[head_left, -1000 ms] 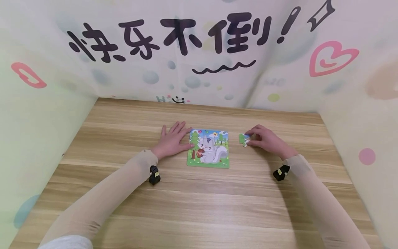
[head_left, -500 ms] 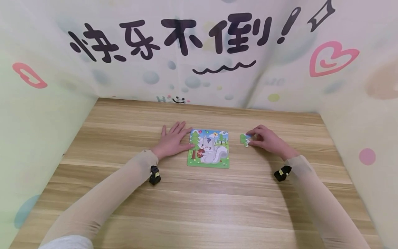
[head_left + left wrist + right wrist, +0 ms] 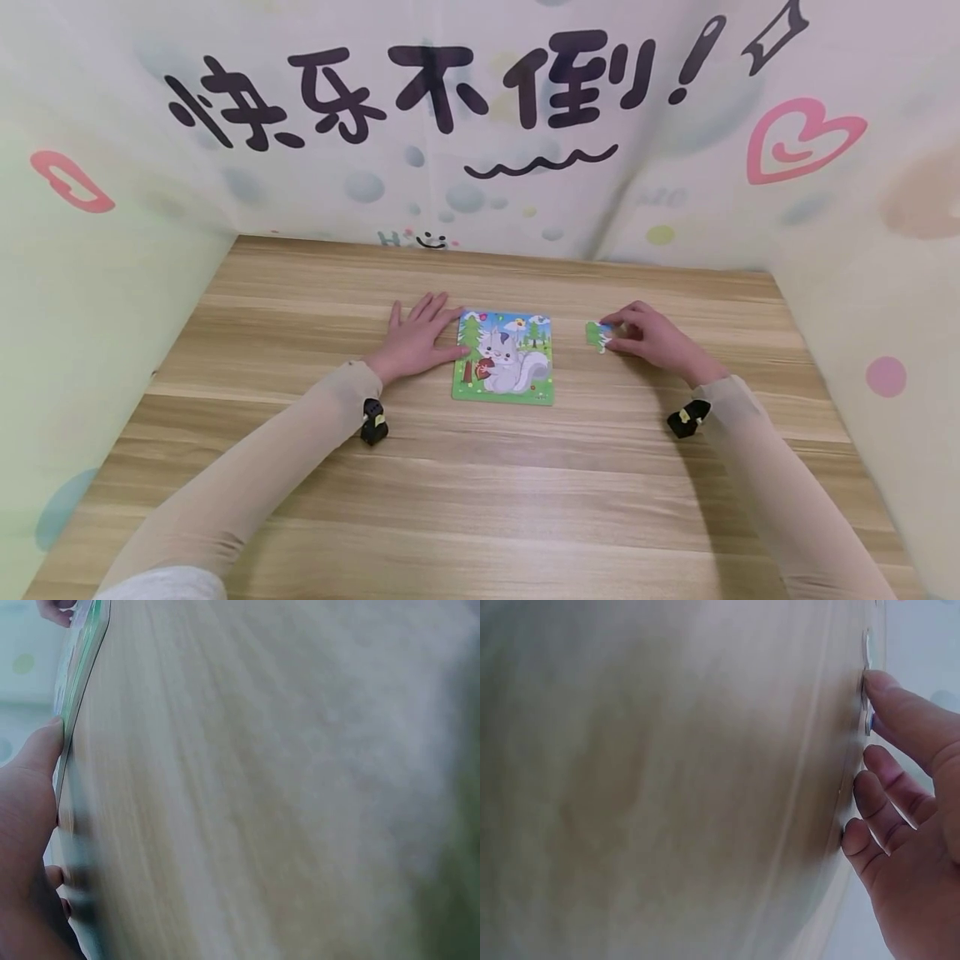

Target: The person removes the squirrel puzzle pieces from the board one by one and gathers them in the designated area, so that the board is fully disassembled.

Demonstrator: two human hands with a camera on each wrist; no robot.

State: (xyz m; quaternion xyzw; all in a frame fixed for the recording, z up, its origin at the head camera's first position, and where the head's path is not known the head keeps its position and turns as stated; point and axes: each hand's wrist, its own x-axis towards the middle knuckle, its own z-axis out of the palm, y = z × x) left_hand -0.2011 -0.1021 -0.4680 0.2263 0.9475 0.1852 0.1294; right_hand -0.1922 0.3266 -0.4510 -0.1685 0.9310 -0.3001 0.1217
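Observation:
A square jigsaw puzzle [image 3: 513, 367] lies flat on the table, its picture a grey squirrel holding a red-brown nut among green trees. At its left edge my left hand [image 3: 414, 337] rests on the tabletop with spread, straight fingers; the thumb [image 3: 46, 744] touches the puzzle's edge in the left wrist view. To the right of the puzzle and apart from it, my right hand [image 3: 656, 337] pinches a small green, white and blue puzzle piece [image 3: 594, 336] between thumb and fingers, low at the table surface. Part of that piece is hidden under the fingers.
The wood-grain table [image 3: 480, 500] ends at a white printed backdrop [image 3: 390, 192] behind, with walls of the same kind at left and right. A small black camera [image 3: 373, 422] is strapped to the left wrist, another black camera [image 3: 687, 418] to the right.
My right hand has slid slightly to the right with the puzzle piece, farther from the squirrel puzzle. The left hand and the puzzle have stayed in place.

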